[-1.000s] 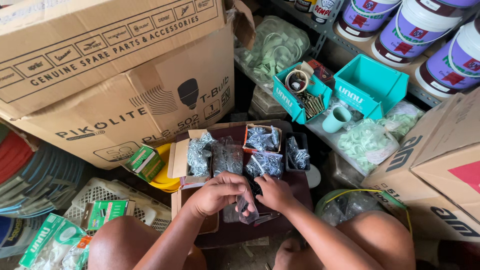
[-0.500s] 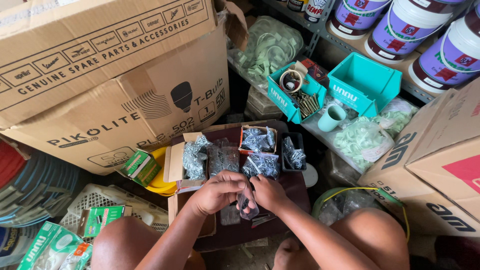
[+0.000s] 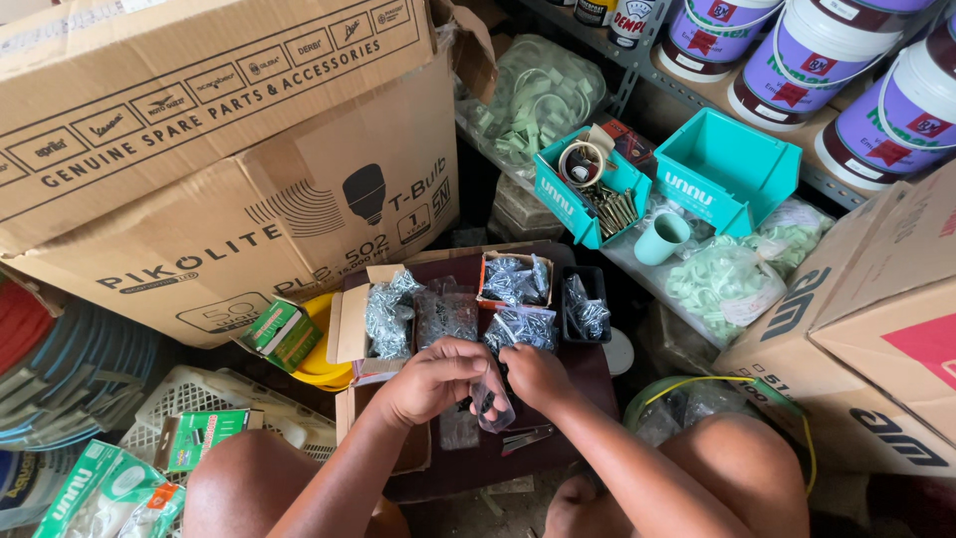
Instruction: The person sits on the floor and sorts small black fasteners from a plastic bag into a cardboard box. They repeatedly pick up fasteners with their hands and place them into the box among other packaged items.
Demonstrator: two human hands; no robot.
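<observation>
Both hands have barely shifted since the earlier frames, meeting as before over the dark tray (image 3: 588, 374). Left hand (image 3: 430, 379) curls its fingers round the top of a small clear bag (image 3: 492, 403); right hand (image 3: 533, 374) pinches the same bag from the other side. That bag hangs just below the fingertips. Beyond the fingers lie screw bags (image 3: 518, 281); a green box (image 3: 282, 332) sits well left.
</observation>
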